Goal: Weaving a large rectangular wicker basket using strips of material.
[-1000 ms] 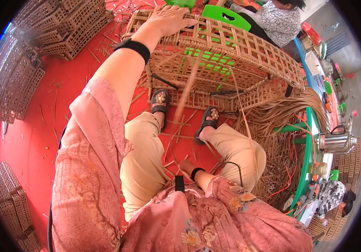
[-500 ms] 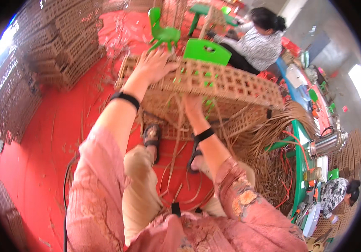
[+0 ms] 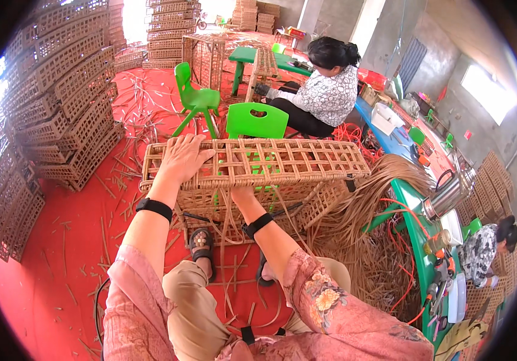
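Red floor [image 3: 60, 253], littered with loose cane strips. Stacks of woven lattice crates [image 3: 60, 102] line the left side; more stacks [image 3: 168, 30] at the far end beside a bright opening. Two green plastic chairs [image 3: 195, 99] and a green table [image 3: 252, 57] stand mid-room. Grey concrete wall [image 3: 445, 36] on the right with a bright window [image 3: 490, 93]. A long green-edged workbench [image 3: 418, 222] runs along the right side, cluttered with a metal kettle [image 3: 448, 195].
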The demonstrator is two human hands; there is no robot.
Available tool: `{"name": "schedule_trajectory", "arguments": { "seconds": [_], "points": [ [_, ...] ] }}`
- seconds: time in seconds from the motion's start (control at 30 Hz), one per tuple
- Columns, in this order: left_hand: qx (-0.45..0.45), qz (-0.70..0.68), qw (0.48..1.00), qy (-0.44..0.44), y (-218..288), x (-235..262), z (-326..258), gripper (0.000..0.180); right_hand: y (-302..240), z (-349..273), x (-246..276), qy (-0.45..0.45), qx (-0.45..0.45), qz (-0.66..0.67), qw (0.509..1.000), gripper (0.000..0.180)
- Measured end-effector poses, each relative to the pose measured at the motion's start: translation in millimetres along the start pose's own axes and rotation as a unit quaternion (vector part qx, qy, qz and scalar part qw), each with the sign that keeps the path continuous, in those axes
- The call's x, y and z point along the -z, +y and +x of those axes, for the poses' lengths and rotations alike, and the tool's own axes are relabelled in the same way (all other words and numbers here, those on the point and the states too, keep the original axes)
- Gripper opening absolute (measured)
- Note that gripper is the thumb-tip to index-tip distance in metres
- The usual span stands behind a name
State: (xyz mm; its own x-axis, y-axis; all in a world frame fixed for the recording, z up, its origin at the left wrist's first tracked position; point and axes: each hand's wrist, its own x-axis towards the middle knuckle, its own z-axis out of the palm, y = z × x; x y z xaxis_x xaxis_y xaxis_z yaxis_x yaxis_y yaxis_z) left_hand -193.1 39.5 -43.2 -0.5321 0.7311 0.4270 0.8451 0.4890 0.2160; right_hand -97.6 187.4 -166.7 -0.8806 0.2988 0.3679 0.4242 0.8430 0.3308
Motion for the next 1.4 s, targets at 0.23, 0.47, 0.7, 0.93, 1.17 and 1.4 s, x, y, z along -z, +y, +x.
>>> {"name": "schedule_trajectory", "arguments": {
  "seconds": [0.23,0.47,0.7,0.93,1.17,1.4],
  "points": [
    [0.008,-0.004,1.0,-0.015,5,9,-1,0.058,3,-3,15,-0.055,0.01,-0.001,0.998,0.06],
    [0.02,0.003,0.999,-0.029,3,6,-1,0.059,5,-3,11,-0.041,0.017,0.005,0.999,0.059],
    [0.016,0.002,0.999,-0.039,3,6,2,0.059,6,-3,12,-0.039,0.018,0.004,0.999,0.057],
    [0.018,0.004,1.0,-0.023,-1,4,1,0.06,4,-5,9,-0.037,0.031,0.004,0.999,0.056],
    [0.014,0.003,0.999,-0.035,8,5,2,0.062,6,3,-81,0.195,0.034,0.269,0.942,0.063],
    [0.036,0.011,0.998,-0.043,-8,3,-1,0.068,-2,-6,-4,0.061,-0.139,0.844,0.514,0.029]
  ]
}}
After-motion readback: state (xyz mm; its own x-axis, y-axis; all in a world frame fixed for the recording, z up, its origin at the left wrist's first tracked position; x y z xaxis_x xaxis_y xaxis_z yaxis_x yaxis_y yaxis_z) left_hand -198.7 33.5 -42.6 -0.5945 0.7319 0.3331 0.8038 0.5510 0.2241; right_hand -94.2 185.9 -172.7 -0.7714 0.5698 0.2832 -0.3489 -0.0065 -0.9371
